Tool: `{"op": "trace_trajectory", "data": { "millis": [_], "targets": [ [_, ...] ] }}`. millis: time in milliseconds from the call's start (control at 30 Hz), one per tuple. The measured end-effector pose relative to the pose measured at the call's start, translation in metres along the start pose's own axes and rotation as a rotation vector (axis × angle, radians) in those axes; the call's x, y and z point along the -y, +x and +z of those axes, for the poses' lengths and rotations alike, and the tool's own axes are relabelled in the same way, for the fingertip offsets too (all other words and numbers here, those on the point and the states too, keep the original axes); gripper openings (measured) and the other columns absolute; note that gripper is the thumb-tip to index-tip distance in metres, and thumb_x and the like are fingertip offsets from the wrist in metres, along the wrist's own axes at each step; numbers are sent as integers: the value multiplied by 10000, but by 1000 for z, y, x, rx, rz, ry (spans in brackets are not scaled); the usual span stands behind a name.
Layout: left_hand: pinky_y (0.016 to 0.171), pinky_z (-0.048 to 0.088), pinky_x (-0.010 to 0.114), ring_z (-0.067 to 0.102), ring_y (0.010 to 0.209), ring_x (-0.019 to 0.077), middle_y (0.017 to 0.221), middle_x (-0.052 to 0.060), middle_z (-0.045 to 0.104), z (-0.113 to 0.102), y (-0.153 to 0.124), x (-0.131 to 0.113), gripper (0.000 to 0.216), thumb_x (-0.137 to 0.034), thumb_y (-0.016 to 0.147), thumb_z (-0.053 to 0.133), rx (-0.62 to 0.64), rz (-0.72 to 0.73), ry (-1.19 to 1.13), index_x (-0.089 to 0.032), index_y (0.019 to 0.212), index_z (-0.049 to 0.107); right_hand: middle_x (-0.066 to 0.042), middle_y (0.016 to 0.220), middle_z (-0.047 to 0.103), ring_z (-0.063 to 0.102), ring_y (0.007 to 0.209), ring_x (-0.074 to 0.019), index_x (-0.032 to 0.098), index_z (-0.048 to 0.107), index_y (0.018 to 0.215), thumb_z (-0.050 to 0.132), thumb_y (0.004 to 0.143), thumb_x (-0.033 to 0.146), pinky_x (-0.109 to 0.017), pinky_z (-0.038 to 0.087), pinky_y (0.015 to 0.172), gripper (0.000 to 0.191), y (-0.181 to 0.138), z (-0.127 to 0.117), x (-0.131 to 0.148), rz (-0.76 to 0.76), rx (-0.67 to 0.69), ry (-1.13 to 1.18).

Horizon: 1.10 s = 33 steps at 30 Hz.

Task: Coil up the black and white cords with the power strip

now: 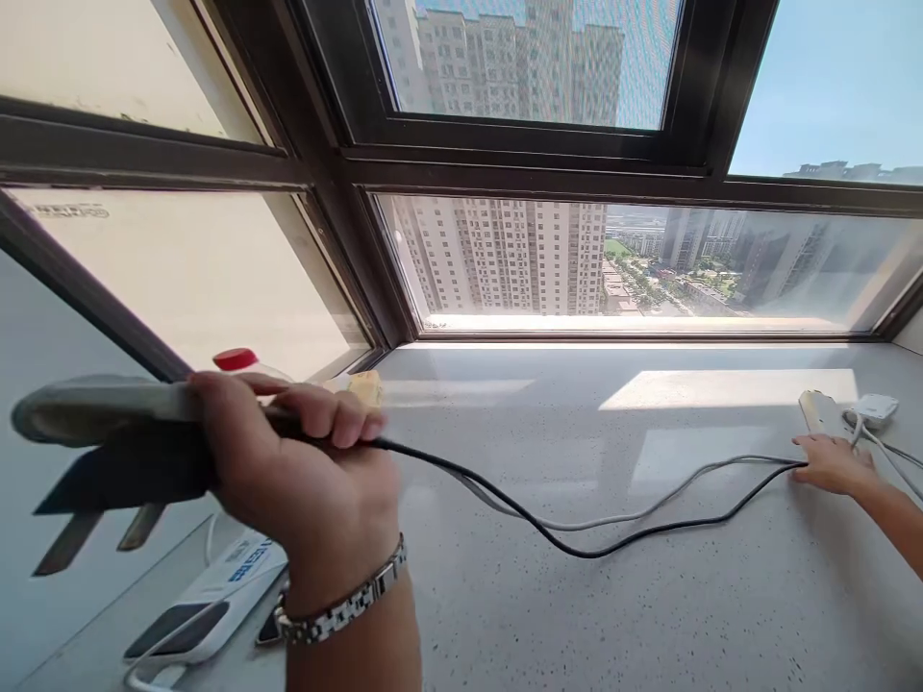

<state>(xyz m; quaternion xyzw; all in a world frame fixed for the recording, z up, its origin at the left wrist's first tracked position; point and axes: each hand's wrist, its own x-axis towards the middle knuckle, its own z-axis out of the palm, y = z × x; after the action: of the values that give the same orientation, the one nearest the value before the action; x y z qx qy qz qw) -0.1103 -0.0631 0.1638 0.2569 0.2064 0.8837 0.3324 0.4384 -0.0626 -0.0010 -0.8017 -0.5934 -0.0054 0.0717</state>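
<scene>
The left hand [303, 461] is raised close to the camera, back of the hand toward the viewer, fingers [338, 418] curled tight in a fist-like grip, a metal bracelet at the wrist. The right hand [829, 463] is stretched far out to the right, palm down, fingers loosely spread and flat

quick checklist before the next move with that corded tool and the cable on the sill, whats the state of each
1. Left hand grip on the corded tool: ok, fingers wrapped round the handle.
2. Black cord: ok, slack, lying in a loose curve across the sill.
3. Right hand at the cord's far end: ok, resting on the sill there.
4. Plugged in or not: cannot tell, the hand hides the end.
5. Grey cable beside the black cord: not ok, the two run close together and may be crossed.
6. Red-capped bottle behind the tool: cannot tell how near it is.
</scene>
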Motion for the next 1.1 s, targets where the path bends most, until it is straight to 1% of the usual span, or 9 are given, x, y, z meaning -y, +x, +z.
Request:
{"op": "trace_trajectory", "data": {
  "millis": [100,233,333,433,533,633,733,933,1100],
  "targets": [
    [403,378,198,344,363,77,406,-76,341,20,-9,25,326,-384,951,435,64,-107,119,-181,709,518,-160,1390,505,469,1256,-415,217,533,1350,666,669,592,-512,472,932,788,-33,-34,96,-371,354,180],
    [349,207,150,254,362,39,442,-92,313,27,-31,53,333,-489,778,680,285,-438,75,-176,788,566,-94,1468,424,401,1333,-332,250,352,1465,549,796,676,-499,404,1033,817,-81,-63,226,-659,386,518],
    [363,186,138,241,388,26,481,-102,283,25,-48,75,389,-467,673,775,381,-725,60,-180,785,536,-125,1282,590,557,1163,-307,213,489,1327,532,811,686,-457,494,896,701,-98,-50,296,-686,416,907],
    [374,196,135,276,413,22,507,-97,317,18,-56,104,417,-414,600,819,510,-926,135,-161,777,539,-64,756,650,641,676,-203,152,588,841,573,725,754,-347,530,629,613,-102,-11,338,-577,602,1327],
    [386,244,144,337,426,33,522,-84,374,3,-54,132,434,-442,609,797,620,-997,259,-148,842,578,105,472,391,366,336,-63,191,476,746,613,625,800,-238,395,368,636,-102,32,355,-325,767,1652],
    [435,365,186,441,455,70,554,-58,460,-12,-51,151,474,-522,668,733,659,-1022,411,-162,944,596,147,444,284,222,312,-28,209,433,742,643,583,797,-179,238,296,645,-102,54,357,-85,792,1730],
    [460,409,222,490,464,97,565,-40,505,-21,-49,160,526,-591,670,708,668,-1033,452,-163,954,596,146,450,264,204,307,-31,213,434,756,548,686,790,-176,193,295,592,-102,57,354,-4,760,1723],
    [442,372,189,429,432,64,502,-91,417,-41,-48,162,509,-524,576,819,365,-931,180,-183,789,506,141,445,284,193,307,-30,198,469,772,525,848,571,-177,184,309,384,-104,48,344,-108,808,1506],
    [380,289,169,306,369,41,458,-111,301,-73,-39,154,396,-431,735,733,60,-894,106,-185,695,424,120,468,331,244,329,-46,197,482,750,565,843,311,-182,236,324,169,-92,35,319,-149,1040,1195]
  ]
}}
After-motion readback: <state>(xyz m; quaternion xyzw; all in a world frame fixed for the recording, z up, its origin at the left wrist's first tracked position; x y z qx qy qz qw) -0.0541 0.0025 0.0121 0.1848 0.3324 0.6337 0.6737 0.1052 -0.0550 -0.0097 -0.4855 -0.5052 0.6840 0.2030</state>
